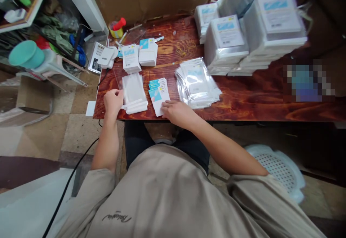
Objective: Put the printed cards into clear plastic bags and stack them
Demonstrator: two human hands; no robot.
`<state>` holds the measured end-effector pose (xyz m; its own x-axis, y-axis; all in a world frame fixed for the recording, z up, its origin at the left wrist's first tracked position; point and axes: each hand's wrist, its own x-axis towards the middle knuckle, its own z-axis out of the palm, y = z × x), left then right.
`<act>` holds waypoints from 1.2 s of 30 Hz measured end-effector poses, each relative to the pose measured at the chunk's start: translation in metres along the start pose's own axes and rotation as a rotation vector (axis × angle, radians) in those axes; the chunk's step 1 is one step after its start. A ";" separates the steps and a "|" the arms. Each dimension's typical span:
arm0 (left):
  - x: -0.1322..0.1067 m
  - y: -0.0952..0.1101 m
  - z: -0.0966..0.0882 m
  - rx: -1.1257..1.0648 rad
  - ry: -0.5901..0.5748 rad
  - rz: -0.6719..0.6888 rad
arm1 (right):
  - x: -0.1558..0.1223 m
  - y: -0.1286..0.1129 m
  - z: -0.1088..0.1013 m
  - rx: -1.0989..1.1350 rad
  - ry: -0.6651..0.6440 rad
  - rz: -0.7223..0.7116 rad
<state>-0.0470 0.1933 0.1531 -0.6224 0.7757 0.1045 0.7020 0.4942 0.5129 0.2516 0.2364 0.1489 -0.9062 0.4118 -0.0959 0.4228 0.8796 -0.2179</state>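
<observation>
My left hand rests curled at the left edge of a stack of clear plastic sleeves, its fingertips pinching the top sleeve's edge. My right hand lies on the near end of a fanned pile of white cards with blue print, fingers pressed on the lowest card. Both piles sit near the front edge of the reddish wooden table. To the right of the cards lies a loose heap of filled clear packets.
Two small white card stacks stand behind the sleeves. Tall bundles of packed packets fill the back right. A tape roll and a white device sit at the back left. A white plastic stool stands below right.
</observation>
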 end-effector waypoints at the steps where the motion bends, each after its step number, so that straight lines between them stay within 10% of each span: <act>1: -0.003 0.003 0.002 -0.108 0.045 -0.020 | -0.001 0.000 -0.001 -0.008 -0.013 -0.006; 5: -0.014 0.020 0.019 -0.891 -0.033 -0.313 | -0.014 0.001 0.000 0.043 0.117 0.067; 11: -0.032 0.044 0.043 -1.377 -0.215 -0.486 | -0.051 -0.011 0.003 0.726 0.889 0.551; 17: -0.051 0.063 0.052 -1.486 -0.174 -0.433 | -0.055 -0.032 0.012 1.453 0.556 0.633; 26: -0.082 0.072 0.037 -1.446 -0.217 -0.476 | -0.041 -0.030 0.015 1.433 0.868 0.714; 36: -0.080 0.069 0.033 -1.387 -0.174 -0.412 | -0.055 -0.028 0.014 1.433 0.639 0.668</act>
<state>0.0627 0.1782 0.1515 -0.5733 0.7620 -0.3013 -0.4664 -0.0011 0.8846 0.2898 0.1854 0.1463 -0.2886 0.9298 -0.2283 0.0338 -0.2284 -0.9730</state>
